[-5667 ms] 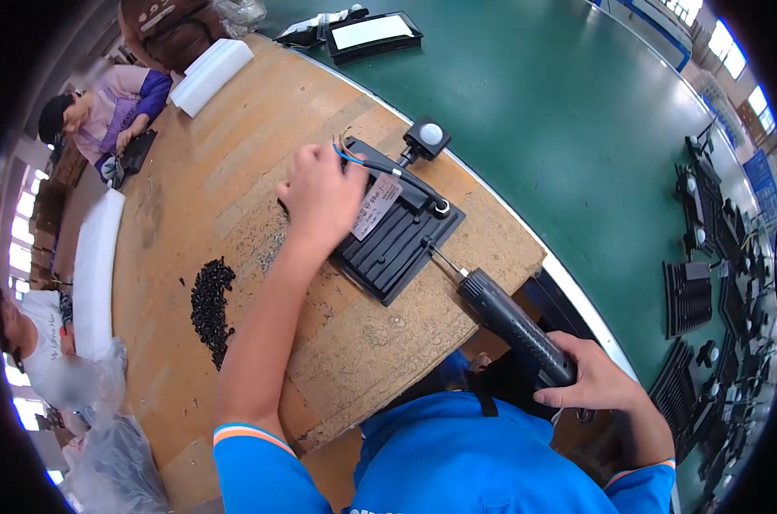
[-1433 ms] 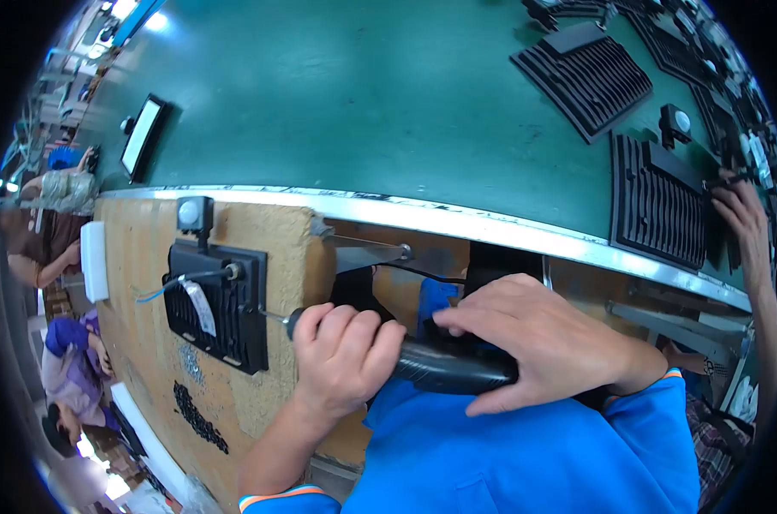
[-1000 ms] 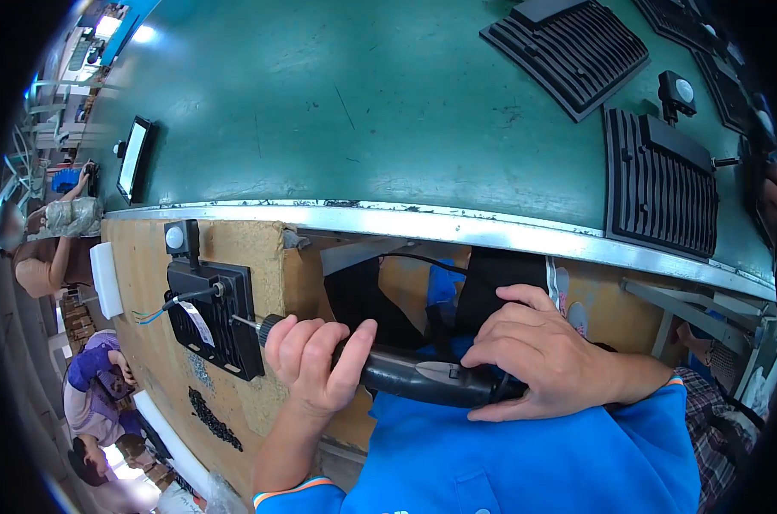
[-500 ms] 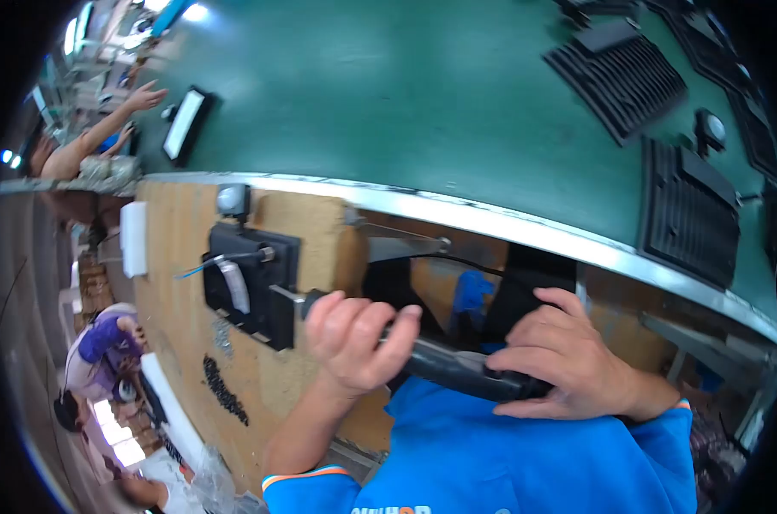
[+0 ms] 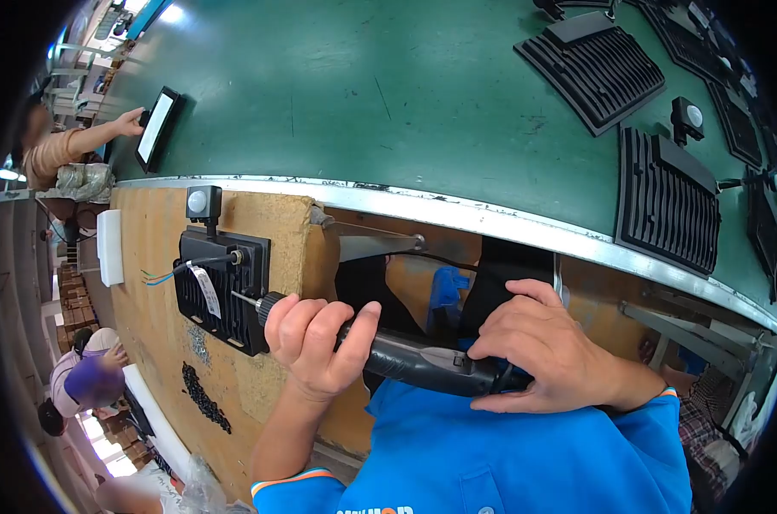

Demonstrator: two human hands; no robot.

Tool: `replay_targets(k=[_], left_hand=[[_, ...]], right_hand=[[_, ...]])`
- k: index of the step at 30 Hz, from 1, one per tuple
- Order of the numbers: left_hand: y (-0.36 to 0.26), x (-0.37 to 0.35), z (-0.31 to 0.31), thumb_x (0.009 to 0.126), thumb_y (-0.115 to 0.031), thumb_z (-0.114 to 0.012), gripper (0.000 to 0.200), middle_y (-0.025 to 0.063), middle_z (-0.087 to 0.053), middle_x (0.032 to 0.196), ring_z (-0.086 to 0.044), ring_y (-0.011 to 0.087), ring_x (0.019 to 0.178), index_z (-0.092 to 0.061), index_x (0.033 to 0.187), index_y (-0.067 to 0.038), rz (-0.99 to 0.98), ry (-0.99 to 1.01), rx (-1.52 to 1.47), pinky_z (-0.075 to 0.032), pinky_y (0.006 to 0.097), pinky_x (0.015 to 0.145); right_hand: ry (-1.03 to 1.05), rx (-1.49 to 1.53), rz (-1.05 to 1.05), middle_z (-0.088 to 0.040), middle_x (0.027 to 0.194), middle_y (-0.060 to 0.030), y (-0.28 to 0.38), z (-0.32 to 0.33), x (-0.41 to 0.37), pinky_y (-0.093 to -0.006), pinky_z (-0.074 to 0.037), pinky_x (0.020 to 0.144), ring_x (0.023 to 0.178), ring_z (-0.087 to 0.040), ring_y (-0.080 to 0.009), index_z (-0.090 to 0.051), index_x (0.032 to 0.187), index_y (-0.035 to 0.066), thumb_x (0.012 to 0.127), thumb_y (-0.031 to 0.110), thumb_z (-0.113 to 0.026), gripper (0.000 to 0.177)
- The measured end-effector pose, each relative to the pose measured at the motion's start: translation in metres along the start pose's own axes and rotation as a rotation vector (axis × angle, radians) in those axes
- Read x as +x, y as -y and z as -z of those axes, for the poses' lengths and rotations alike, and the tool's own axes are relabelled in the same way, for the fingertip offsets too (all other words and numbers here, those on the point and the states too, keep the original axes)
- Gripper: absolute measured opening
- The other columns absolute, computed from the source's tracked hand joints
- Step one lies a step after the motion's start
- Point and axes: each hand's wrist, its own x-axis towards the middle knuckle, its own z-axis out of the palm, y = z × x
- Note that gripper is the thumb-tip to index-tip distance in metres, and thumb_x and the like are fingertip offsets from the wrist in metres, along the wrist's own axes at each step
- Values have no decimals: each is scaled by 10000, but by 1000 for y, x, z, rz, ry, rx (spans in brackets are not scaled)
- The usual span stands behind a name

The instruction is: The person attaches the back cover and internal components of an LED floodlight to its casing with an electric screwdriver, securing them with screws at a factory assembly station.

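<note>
My left hand (image 5: 324, 343) is wrapped round the front part of a black electric screwdriver (image 5: 414, 364). At the rear end of this tool, my right hand (image 5: 538, 347) grips it with bent fingers. The thin metal bit points left and its tip is over the back of a black floodlight (image 5: 226, 295), near its right side; whether it touches a screw is too small to tell. This floodlight has a sensor head (image 5: 202, 204), a white label (image 5: 207, 291) and a short cable with blue and brown wire ends, and lies on the brown work board.
Small black screws (image 5: 204, 398) and a silvery pile (image 5: 197, 343) lie on the board (image 5: 260, 390). Ribbed floodlights (image 5: 671, 201) stand on the green table (image 5: 346, 94) at right. A co-worker's hand (image 5: 129, 124) touches a floodlight (image 5: 155, 128) at far left. Other people are at lower left.
The view has shifted, so the board and floodlight appear further left. Both hands still hold the screwdriver. The co-worker's hand has come down onto the far floodlight.
</note>
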Motion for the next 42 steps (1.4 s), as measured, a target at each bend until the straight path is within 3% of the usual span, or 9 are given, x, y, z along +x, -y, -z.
replay_targets(k=[8, 16, 18, 20, 23, 25, 28, 37, 42], left_hand=[[1, 11, 7, 640, -161, -663, 223, -4, -539, 811, -508, 196, 799, -649, 863, -169, 13, 76, -135, -431, 368, 712], [-28, 14, 7, 680, -145, -587, 100, 21, -454, 703, -482, 189, 748, -582, 778, -123, 38, 290, -188, -396, 320, 663], [-30, 17, 7, 688, -139, -581, 72, 19, -407, 660, -464, 187, 717, -561, 753, -115, -29, 267, -156, -378, 298, 635], [-24, 18, 20, 703, -146, -580, 138, 30, -480, 756, -496, 194, 799, -595, 838, -122, -39, 380, -127, -392, 329, 705], [-2, 15, 44, 718, -210, -631, 327, 56, -526, 1042, -504, 219, 990, -613, 1039, -154, 147, 252, -144, -361, 427, 848], [22, 8, 58, 667, -147, -696, 285, 50, -537, 982, -499, 249, 928, -646, 946, -136, 303, 220, -33, -362, 414, 802], [46, -2, 59, 688, -78, -711, 243, 47, -546, 929, -496, 265, 886, -659, 926, -83, 473, 236, 135, -361, 385, 794], [62, -6, 46, 653, -95, -633, 202, 33, -563, 888, -530, 209, 821, -646, 851, -58, 172, 352, 309, -399, 325, 657], [67, 2, 44, 641, -98, -548, 46, 42, -435, 723, -470, 196, 738, -508, 630, -79, -27, 482, 371, -373, 315, 621]], right_hand=[[33, -55, -29, -584, 854, -62, 7, 8, 7, -448, -350, 922, 812, -562, -224, -630, 953, 67, 603, 240, -809, 430], [317, -139, -183, -593, 899, -134, 15, -4, 23, -429, -355, 926, 867, -565, -290, -475, 1182, 25, 599, 240, -800, 702], [329, -173, -166, -595, 882, -163, 12, -11, 32, -402, -420, 861, 840, -587, -313, -444, 1210, 13, 624, 215, -779, 705], [440, 195, -390, -599, 864, -192, 0, -19, 37, -385, -482, 745, 783, -606, -347, -432, 1223, 4, 645, 188, -756, 688], [352, 290, -412, -610, 846, -171, -6, -16, 33, -338, -500, 678, 749, -640, -284, -441, 1214, 1, 654, 183, -741, 660], [263, 370, -494, -608, 840, -120, -12, -14, 27, -286, -480, 692, 747, -622, -175, -459, 1209, -2, 635, 189, -753, 672], [164, 503, -544, -599, 839, -105, -20, -12, 18, -265, -468, 685, 722, -595, -160, -456, 1212, -16, 630, 191, -757, 688], [277, 452, -611, -577, 774, -95, -21, -7, 14, -271, -461, 658, 718, -596, -156, -456, 1214, -14, 641, 190, -750, 675], [294, 433, -569, -589, 794, -110, -22, -10, 10, -278, -470, 674, 726, -607, -176, -465, 1206, -18, 630, 205, -757, 683]])
